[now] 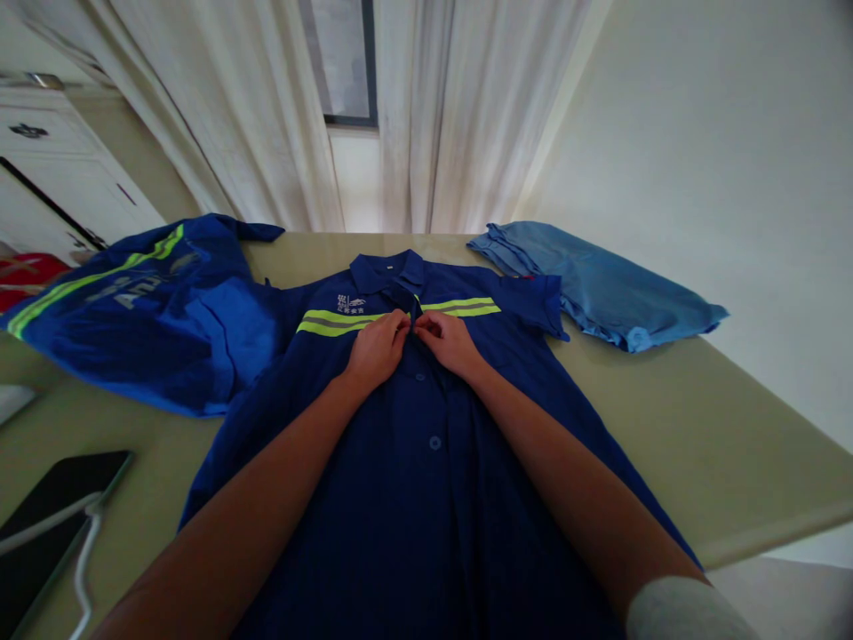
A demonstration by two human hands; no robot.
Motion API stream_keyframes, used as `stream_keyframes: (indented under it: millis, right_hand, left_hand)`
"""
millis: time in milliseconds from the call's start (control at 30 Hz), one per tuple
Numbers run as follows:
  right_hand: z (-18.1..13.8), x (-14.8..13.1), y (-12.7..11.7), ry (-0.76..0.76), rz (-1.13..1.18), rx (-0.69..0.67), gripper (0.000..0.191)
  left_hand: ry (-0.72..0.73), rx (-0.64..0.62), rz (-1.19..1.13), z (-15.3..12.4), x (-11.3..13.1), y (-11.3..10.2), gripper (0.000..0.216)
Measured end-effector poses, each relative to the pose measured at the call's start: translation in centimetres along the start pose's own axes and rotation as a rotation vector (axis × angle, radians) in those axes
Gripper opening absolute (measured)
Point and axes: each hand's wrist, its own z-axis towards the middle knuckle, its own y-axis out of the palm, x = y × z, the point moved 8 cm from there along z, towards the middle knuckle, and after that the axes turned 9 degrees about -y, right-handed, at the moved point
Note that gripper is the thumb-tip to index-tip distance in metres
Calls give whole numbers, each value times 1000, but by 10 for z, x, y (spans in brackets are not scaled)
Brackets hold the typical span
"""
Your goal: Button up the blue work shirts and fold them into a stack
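Observation:
A dark blue work shirt (426, 480) with a yellow-green reflective chest stripe lies face up on the table (720, 427), collar pointing away from me. My left hand (377, 348) and my right hand (448, 341) meet at the button placket just below the collar. Both hands pinch the front edges of the shirt with fingers curled. Two buttons show lower on the placket.
A second dark blue shirt with reflective stripe (143, 311) lies bunched at the left. A lighter blue folded garment (600, 280) rests at the back right. A dark tablet or phone (46, 524) with a white cable lies at the near left. Curtains hang behind.

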Motion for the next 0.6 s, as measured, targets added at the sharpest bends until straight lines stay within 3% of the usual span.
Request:
stream_keyframes:
  millis: [233, 600]
  right_hand:
    - [-1, -12, -3, -33, -114, -1, 6]
    - [-1, -7, 0, -14, -117, -3, 8]
  left_hand:
    - [-17, -26, -46, 0, 1, -1, 12]
    - [-197, -68, -314, 6, -17, 1, 11]
